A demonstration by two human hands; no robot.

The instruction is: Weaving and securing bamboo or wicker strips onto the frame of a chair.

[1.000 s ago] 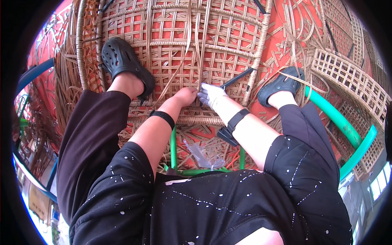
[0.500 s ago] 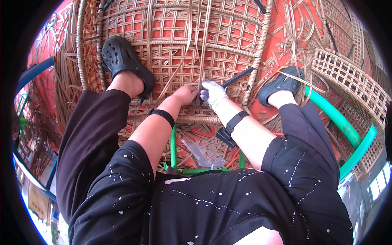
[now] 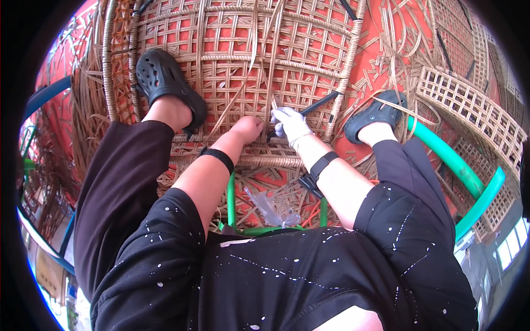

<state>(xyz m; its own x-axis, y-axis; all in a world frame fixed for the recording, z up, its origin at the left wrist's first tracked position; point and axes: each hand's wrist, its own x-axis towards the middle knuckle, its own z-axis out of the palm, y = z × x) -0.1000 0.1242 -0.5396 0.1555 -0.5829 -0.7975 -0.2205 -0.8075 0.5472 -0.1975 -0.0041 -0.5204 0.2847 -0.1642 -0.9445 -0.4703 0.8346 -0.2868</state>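
Woven panel (image 3: 237, 57), one, under one left hand (image 3: 248, 129), one gloved right hand (image 3: 291, 122)

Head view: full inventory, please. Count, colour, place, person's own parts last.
woven frame: 1, tan, beneath the hands
long strips: several, tan, across the frame
woven panels: several, tan, right side
scraps: many, tan, on floor
floor: red, below everything
black bar: 1, across frame's lower right
curved green tubes: 2, green, right
blue tube: 1, left edge
plastic bag: 1, clear, below hands
clogs: 2, dark, on feet
armbands: 2, black, one per forearm
shirt: 1, black, white flecks, bottom
trousers: 1 pair, dark, both sides
left hand: 1, bare, over frame's near edge
right hand: 1, white-gloved, beside left hand
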